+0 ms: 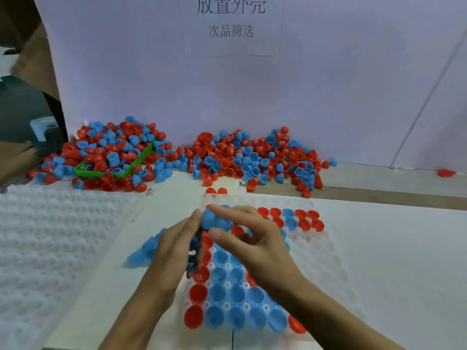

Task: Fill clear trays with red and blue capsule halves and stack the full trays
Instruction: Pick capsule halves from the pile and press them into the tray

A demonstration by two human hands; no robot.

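Note:
A clear tray [326, 261] lies in front of me, its left part and far row holding red and blue capsule halves. My right hand [252, 238] pinches a blue capsule half [214, 219] between thumb and fingers above the tray's upper left. My left hand [174, 246] is beside it, fingertips touching the same blue half, with more capsule halves cupped in its palm. A few loose blue halves [141, 253] lie on the table left of that hand.
A big pile of red and blue halves [252, 157] runs along the white back wall, with a green scoop [101, 173] buried in its left part. A stack of clear trays [38, 236] lies at the left. One red half [446, 172] sits far right.

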